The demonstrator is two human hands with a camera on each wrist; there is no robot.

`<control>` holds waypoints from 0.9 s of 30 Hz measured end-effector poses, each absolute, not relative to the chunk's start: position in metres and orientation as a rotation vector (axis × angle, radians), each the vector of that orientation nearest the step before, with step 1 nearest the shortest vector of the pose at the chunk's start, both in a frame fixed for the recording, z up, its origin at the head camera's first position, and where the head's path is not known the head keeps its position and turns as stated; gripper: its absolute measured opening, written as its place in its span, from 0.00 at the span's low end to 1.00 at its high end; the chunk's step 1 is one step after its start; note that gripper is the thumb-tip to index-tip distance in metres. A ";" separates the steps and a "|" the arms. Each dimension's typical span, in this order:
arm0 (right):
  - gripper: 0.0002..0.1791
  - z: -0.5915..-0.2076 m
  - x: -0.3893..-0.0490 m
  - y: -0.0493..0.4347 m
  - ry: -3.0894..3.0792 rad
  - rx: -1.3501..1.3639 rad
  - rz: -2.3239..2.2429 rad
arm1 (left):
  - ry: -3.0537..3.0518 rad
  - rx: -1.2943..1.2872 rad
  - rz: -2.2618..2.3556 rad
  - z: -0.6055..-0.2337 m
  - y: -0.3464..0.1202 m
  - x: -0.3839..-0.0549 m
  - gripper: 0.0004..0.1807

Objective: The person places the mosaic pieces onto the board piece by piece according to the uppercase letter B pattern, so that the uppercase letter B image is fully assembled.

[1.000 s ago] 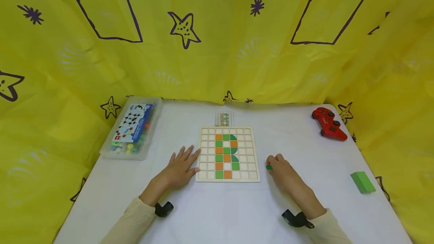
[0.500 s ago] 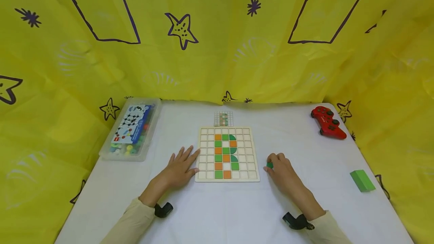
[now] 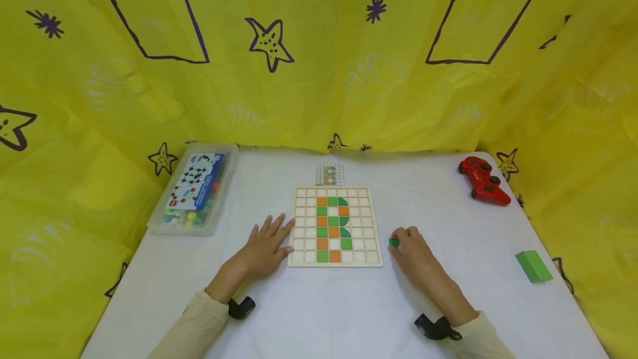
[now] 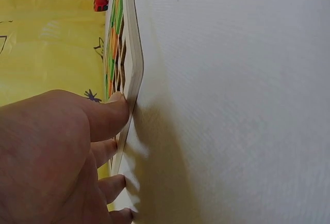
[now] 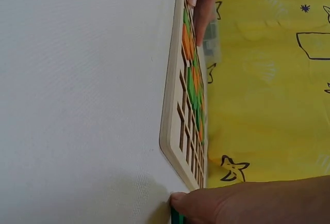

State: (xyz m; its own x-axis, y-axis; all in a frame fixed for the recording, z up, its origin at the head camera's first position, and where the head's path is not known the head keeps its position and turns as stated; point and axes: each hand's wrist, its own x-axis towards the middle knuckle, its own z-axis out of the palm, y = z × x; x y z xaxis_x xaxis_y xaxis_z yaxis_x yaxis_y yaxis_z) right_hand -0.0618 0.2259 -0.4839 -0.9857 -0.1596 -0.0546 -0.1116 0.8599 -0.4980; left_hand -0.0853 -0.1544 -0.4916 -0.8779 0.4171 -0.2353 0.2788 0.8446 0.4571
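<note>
A square wooden grid board (image 3: 370,242) lies on the white table in the middle of the head view. Orange tiles (image 3: 322,221) and green tiles (image 3: 322,256), some with rounded corners, fill several of its cells in a letter-like pattern. My left hand (image 3: 264,245) rests beside the board with fingers spread, thumb and forefinger at its left edge. To the right of the board, my right hand (image 3: 412,251) pinches a small dark green tile (image 3: 394,242) between thumb and fingers. Only a bit of that tile (image 5: 177,216) shows in the right wrist view.
Just behind the board lies a small printed grid card (image 3: 330,174). At the back left is a clear plastic case (image 3: 228,181) of colourful parts. A red game controller (image 3: 483,180) lies at the back right, and a green block (image 3: 533,266) nearer the right edge.
My right hand's fingers have shifted around the green tile, so more of its face shows than a second ago. The left hand and the board stay put.
</note>
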 end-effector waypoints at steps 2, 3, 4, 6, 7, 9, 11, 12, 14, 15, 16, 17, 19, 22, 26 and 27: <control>0.10 -0.484 -0.064 0.224 2.949 -0.213 -0.792 | 2.695 0.525 0.590 -0.493 -0.155 -0.085 0.37; 0.11 -0.484 -0.065 0.222 2.944 -0.210 -0.812 | 2.694 0.523 0.586 -0.493 -0.155 -0.085 0.37; 0.11 -0.482 -0.066 0.220 2.940 -0.215 -0.829 | 2.693 0.522 0.583 -0.493 -0.155 -0.086 0.37; 0.12 -0.479 -0.067 0.211 2.931 -0.231 -0.864 | 2.693 0.524 0.575 -0.494 -0.155 -0.085 0.37; 0.12 -0.478 -0.067 0.206 2.920 -0.249 -0.882 | 2.691 0.524 0.578 -0.494 -0.155 -0.085 0.37; 0.12 -0.476 -0.065 0.192 2.889 -0.296 -0.919 | 2.688 0.525 0.591 -0.493 -0.155 -0.085 0.37; 0.13 -0.477 -0.063 0.178 2.871 -0.345 -0.930 | 2.690 0.534 0.591 -0.493 -0.155 -0.086 0.37; 0.14 -0.478 -0.061 0.172 2.858 -0.370 -0.938 | 2.690 0.537 0.588 -0.494 -0.156 -0.086 0.37; 0.14 -0.480 -0.058 0.162 2.850 -0.423 -0.942 | 2.691 0.543 0.588 -0.494 -0.156 -0.086 0.37; 0.13 -0.482 -0.058 0.159 2.855 -0.447 -0.931 | 2.690 0.545 0.585 -0.494 -0.156 -0.087 0.37; 0.13 -0.483 -0.056 0.156 2.857 -0.471 -0.924 | 2.691 0.547 0.586 -0.494 -0.156 -0.087 0.37; 0.12 -0.485 -0.055 0.153 2.861 -0.492 -0.918 | 2.690 0.549 0.585 -0.494 -0.156 -0.088 0.37; 0.10 -0.487 -0.054 0.150 2.870 -0.527 -0.903 | 2.688 0.550 0.590 -0.493 -0.156 -0.088 0.37; 0.08 -0.489 -0.052 0.148 2.869 -0.576 -0.892 | 2.685 0.551 0.586 -0.493 -0.156 -0.088 0.37; 0.08 -0.489 -0.052 0.149 2.846 -0.673 -0.885 | 2.687 0.546 0.589 -0.493 -0.157 -0.088 0.37; 0.08 -0.489 -0.052 0.150 2.841 -0.700 -0.878 | 2.688 0.545 0.590 -0.493 -0.157 -0.088 0.37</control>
